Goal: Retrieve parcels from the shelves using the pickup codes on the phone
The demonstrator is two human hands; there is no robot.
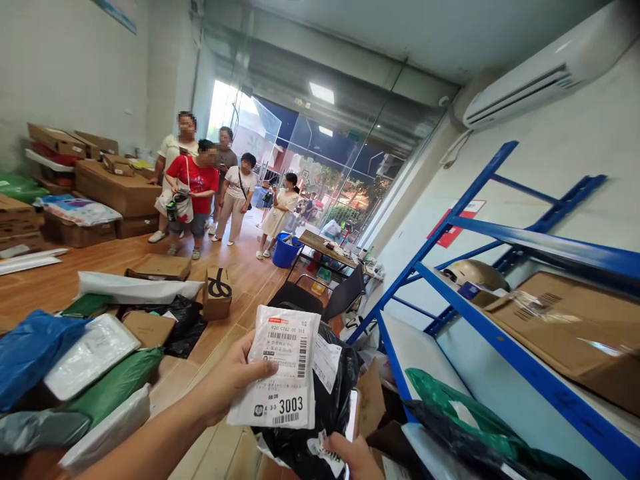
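My left hand [227, 380] is closed on a small white parcel [283, 370] with a barcode label and the number 3003, held up in front of me. Behind the parcel lies a black plastic bag [320, 413] carrying white labels. My right hand [353, 455] shows at the bottom edge, fingers curled on a phone [351, 417] held upright against the black bag; only part of the hand is in view.
A blue metal shelf rack [505, 347] stands at the right, holding a flat cardboard box [565, 327] and green and black bags [450, 407]. Parcels in bags [90, 360] and boxes [117, 190] cover the wooden floor at left. Several people [195, 190] stand near the glass entrance. A desk [327, 250] stands beyond.
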